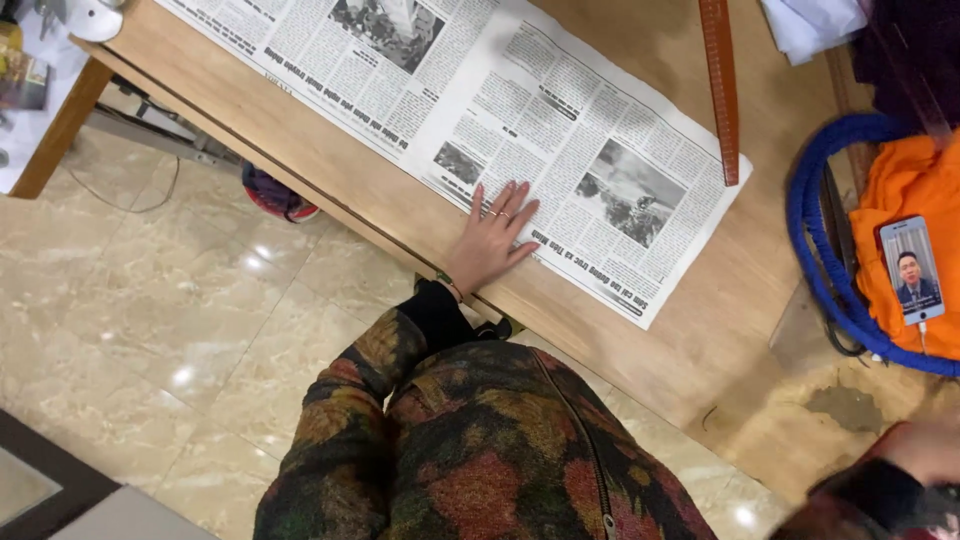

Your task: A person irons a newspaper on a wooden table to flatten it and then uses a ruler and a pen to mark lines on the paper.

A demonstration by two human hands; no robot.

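On the wooden table [700,330], left hand [492,240] lies flat, fingers spread narrow, palm down on the newspaper [480,120] near its front edge. Right hand [925,450] at lower right, blurred; cannot tell its grip.

The newspaper [470,120] is the landmark, lying flat across the wooden table [700,330]. It is low and offers a hand no bar, save at its near edge, where the left hand [490,240] lies flat with fingers spread. Just beyond the newspaper's far corner a long brown ruler [722,85] lies along the board, a low obstacle. Between the newspaper and the blue-rimmed basket [805,230] runs a bare strip of table, wide enough to pass. The basket holds orange cloth [905,190] and a phone [911,268], blocking that side. The right hand [925,450] sits well apart from the newspaper, beside the table's worn corner.
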